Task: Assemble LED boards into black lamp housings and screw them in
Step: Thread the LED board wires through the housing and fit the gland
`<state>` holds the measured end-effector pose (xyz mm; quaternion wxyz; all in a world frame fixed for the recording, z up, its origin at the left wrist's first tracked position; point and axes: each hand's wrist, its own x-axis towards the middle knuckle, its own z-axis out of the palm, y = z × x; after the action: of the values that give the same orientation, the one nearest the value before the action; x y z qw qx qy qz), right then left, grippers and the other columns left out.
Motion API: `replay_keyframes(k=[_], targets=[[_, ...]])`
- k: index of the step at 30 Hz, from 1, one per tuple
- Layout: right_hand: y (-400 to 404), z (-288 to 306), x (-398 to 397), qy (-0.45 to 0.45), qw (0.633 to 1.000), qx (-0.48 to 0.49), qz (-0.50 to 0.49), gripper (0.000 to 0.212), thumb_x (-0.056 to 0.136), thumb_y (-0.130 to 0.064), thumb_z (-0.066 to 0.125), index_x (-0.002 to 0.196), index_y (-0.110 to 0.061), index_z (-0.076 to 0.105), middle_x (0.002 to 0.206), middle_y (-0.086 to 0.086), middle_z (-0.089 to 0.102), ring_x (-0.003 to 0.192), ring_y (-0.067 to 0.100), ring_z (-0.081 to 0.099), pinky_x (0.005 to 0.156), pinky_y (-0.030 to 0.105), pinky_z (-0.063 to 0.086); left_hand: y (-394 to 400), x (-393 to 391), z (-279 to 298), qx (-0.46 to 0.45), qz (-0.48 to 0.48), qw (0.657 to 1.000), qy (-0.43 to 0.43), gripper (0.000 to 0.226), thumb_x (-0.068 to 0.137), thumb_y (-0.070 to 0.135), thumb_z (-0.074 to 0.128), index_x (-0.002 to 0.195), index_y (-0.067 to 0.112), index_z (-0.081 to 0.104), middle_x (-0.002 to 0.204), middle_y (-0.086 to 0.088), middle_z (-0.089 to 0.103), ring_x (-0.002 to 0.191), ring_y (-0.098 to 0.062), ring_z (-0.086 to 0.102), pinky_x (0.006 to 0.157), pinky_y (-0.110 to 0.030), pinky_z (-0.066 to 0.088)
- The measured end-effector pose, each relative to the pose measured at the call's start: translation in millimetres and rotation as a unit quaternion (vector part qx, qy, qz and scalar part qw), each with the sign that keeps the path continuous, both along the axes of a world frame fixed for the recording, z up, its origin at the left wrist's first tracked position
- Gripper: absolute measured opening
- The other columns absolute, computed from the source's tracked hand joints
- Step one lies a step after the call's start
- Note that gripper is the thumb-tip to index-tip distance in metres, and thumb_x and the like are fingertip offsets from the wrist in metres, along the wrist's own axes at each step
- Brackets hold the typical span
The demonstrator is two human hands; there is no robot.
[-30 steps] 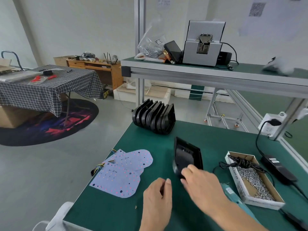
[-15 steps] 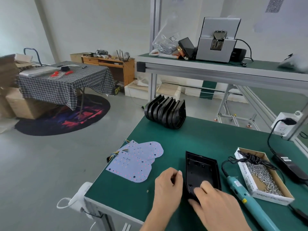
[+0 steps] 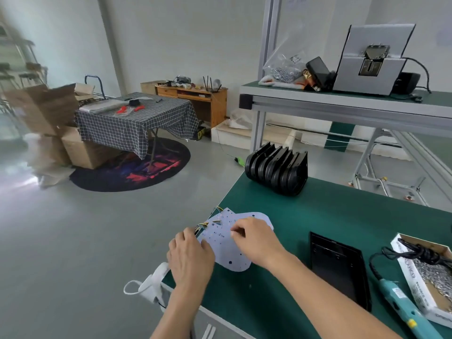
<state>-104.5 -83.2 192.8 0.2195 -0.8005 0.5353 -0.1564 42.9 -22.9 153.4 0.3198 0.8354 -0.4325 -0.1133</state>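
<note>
A small pile of pale, rounded LED boards with coloured wires lies at the left edge of the green workbench. My left hand grips the top board's left edge beside the wires, thumb on its face. The curled fingers of my right hand pinch the same board near its upper right. One black lamp housing lies open side up to the right of my right forearm, untouched. Several more black housings stand in a row at the bench's far left.
A teal electric screwdriver lies right of the housing, its black cable coiled on a cardboard box of screws. An upper shelf carries a grey machine and a bag of screws. The bench's left edge drops to the floor.
Both hands have left the black housing and moved left to the LED boards. The housing now lies flat on the bench. The view has turned left.
</note>
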Motion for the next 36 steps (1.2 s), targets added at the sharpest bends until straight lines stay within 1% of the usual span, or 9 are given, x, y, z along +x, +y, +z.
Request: replay_keyframes(k=[6,10,18,21,24,27,30,34,36], targets=[[-44.0,-17.2,50.5,0.069,0.998,0.005,0.013,0.017,0.1,-0.026,0.057,0.087,-0.016,0.061,0.106,0.006,0.058,0.103,0.031,0.054,0.089,0.039,0.05,5.5,0.1,-20.6,-0.021,-0.039,0.999,-0.014,0.024,0.097,0.019,0.051,0.121,0.017,0.058,0.114,0.003,0.064,0.108,-0.023,0.053,0.089,-0.033,0.042],[-54.0,-25.8,64.4,0.124,0.992,0.003,-0.012,0.037,0.099,-0.042,0.058,0.116,-0.011,0.064,0.125,0.008,0.059,0.122,0.033,0.054,0.096,0.042,0.045,3.4,0.8,-24.8,-0.026,-0.044,0.998,-0.025,0.015,0.1,0.019,0.05,0.112,0.015,0.059,0.111,0.003,0.062,0.108,-0.023,0.055,0.089,-0.03,0.041],[-55.6,-26.3,80.6,0.137,0.989,0.006,-0.045,0.039,0.101,-0.039,0.057,0.126,-0.008,0.055,0.13,0.01,0.061,0.127,0.034,0.057,0.098,0.043,0.043,1.4,0.3,-31.8,-0.029,-0.051,0.998,-0.034,0.015,0.099,0.015,0.05,0.109,0.01,0.06,0.117,0.0,0.063,0.112,-0.025,0.054,0.094,-0.033,0.042],[-59.3,-23.7,81.0,0.119,0.99,0.061,-0.051,0.024,0.099,-0.036,0.058,0.095,-0.012,0.058,0.113,0.014,0.059,0.107,0.035,0.057,0.086,0.038,0.045,1.8,1.1,-32.5,-0.04,-0.054,0.997,-0.029,0.014,0.098,0.012,0.051,0.108,0.01,0.061,0.115,-0.001,0.063,0.109,-0.026,0.055,0.094,-0.034,0.043],[-61.3,-20.4,77.5,0.07,0.993,0.088,-0.04,0.037,0.098,-0.033,0.059,0.071,-0.016,0.039,0.088,0.011,0.047,0.084,0.029,0.042,0.071,0.032,0.035,2.4,2.0,-31.2,-0.056,-0.05,0.997,-0.009,0.017,0.101,0.014,0.048,0.112,0.014,0.061,0.112,0.001,0.063,0.108,-0.024,0.054,0.094,-0.034,0.043],[-60.2,-17.7,73.0,0.004,0.994,0.103,-0.03,0.028,0.1,-0.03,0.059,0.079,-0.013,0.054,0.08,0.018,0.057,0.077,0.027,0.047,0.069,0.036,0.042,3.2,1.3,-26.6,-0.067,-0.036,0.996,0.034,0.016,0.102,0.016,0.047,0.112,0.017,0.059,0.105,0.004,0.062,0.107,-0.023,0.053,0.089,-0.036,0.043],[-59.0,-17.0,68.6,-0.07,0.991,0.115,-0.013,0.026,0.102,-0.03,0.06,0.082,-0.014,0.057,0.076,0.007,0.052,0.072,0.022,0.043,0.066,0.033,0.039,6.6,2.2,-20.4,-0.108,-0.012,0.988,0.113,0.014,0.103,0.021,0.047,0.112,0.022,0.059,0.098,0.009,0.063,0.103,-0.022,0.056,0.081,-0.036,0.042],[-56.4,-15.9,68.2,-0.119,0.987,0.103,0.031,0.027,0.102,-0.033,0.063,0.093,-0.008,0.068,0.076,-0.005,0.06,0.072,0.016,0.053,0.069,0.03,0.044,5.4,21.8,-11.2,-0.175,0.041,0.944,0.275,0.018,0.104,0.024,0.049,0.111,0.035,0.06,0.093,0.013,0.072,0.088,0.003,0.063,0.069,-0.021,0.043],[-55.0,-14.5,69.4,-0.14,0.984,0.095,0.053,0.024,0.102,-0.033,0.064,0.092,-0.012,0.069,0.075,-0.008,0.06,0.069,0.011,0.053,0.068,0.029,0.045,0.1,40.7,-9.2,-0.179,0.046,0.928,0.324,0.032,0.099,0.014,0.048,0.121,0.037,0.055,0.09,0.009,0.076,0.085,-0.009,0.068,0.07,-0.028,0.048]])
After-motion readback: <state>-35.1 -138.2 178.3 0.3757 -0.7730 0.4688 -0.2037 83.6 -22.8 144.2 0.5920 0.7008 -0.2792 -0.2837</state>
